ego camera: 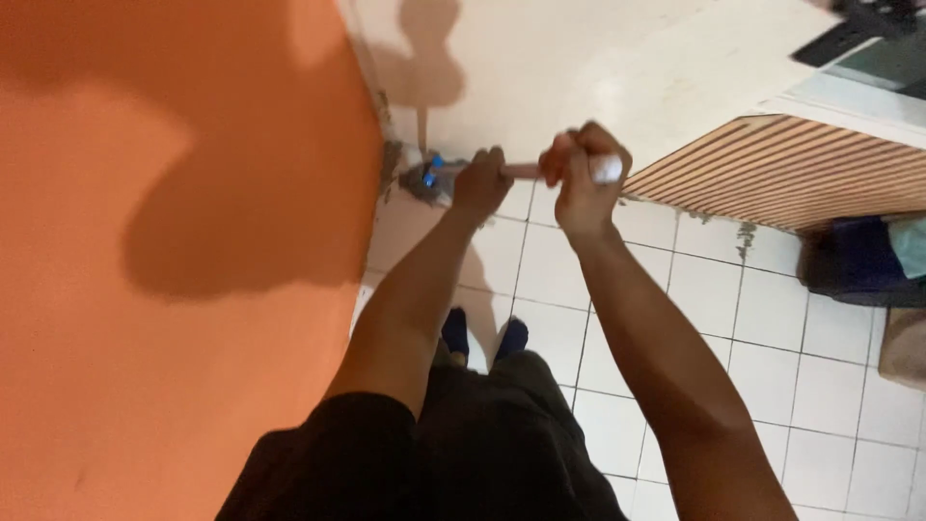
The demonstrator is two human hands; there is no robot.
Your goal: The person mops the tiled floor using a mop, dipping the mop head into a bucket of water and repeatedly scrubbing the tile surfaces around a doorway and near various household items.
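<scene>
White square floor tiles (772,318) run beneath a person who has both hands wrapped tight around a long pale wooden mop handle (526,171): the left hand (479,181) lower down, the right hand (584,174) clenched near its white-capped top. The grey stringy mop head (424,178) with its blue clip sits at the floor's edge, pressed where the orange wall (174,241) meets the cream wall (579,68). Judging by this, scrubbing that corner is in hand, and drawing the head back needs firm, even pressure.
</scene>
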